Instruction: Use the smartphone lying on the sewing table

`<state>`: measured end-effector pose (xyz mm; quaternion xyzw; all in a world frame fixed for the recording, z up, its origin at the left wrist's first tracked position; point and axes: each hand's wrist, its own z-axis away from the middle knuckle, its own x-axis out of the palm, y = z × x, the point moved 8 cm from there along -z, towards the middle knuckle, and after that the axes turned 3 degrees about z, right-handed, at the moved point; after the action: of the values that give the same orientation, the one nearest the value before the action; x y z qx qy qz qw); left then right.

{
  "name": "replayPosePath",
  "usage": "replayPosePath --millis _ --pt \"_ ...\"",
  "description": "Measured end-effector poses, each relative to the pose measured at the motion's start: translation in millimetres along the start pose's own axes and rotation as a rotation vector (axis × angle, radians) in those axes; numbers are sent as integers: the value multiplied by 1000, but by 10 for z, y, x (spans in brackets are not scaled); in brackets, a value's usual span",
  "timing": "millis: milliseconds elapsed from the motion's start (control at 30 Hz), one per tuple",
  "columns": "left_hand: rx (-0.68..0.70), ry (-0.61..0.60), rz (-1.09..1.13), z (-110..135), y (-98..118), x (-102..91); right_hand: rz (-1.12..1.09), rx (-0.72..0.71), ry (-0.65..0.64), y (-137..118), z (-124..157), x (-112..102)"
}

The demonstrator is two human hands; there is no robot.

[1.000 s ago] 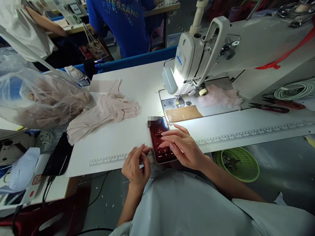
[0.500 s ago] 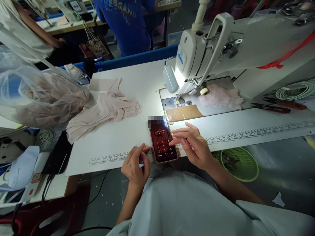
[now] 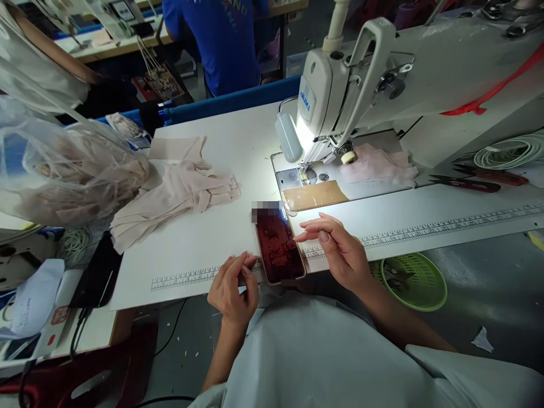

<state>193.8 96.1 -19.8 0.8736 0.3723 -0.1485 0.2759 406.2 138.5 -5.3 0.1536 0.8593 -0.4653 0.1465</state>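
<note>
A smartphone lies face up at the table's front edge, its screen dark reddish with no keypad showing. My right hand hovers at the phone's right side, fingers stretched out and the fingertips close to the screen. Whether they touch the glass I cannot tell. To the left of the phone, my left hand rests at the edge with loosely bent fingers and the thumb apart. Nothing shows in either hand. Beyond the phone stands a white sewing machine, with a tan piece beside its needle plate.
Pale pink fabric pieces lie on the left of the table, beside a plastic bag of fabric. Thread snips lie at right. A green basket sits below the edge. Two people are across the table.
The phone's screen has gone from a number keypad to a plain dark picture. My right hand has pulled slightly right from the screen. My left hand has barely moved.
</note>
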Motion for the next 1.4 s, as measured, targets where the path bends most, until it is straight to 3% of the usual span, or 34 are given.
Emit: replayPosePath --millis 367,533,733,1200,1400 --pt "27 14 7 1 12 3 57 -60 -55 -41 -20 58" --pt "14 10 2 6 4 7 123 -81 -147 -69 -135 180" --pt "23 10 2 6 11 11 138 -129 -156 -102 -301 337" --pt "32 8 -14 9 10 9 178 -187 -244 -73 -342 591" --pt "32 15 -15 3 12 2 137 -154 -187 -45 -359 514"
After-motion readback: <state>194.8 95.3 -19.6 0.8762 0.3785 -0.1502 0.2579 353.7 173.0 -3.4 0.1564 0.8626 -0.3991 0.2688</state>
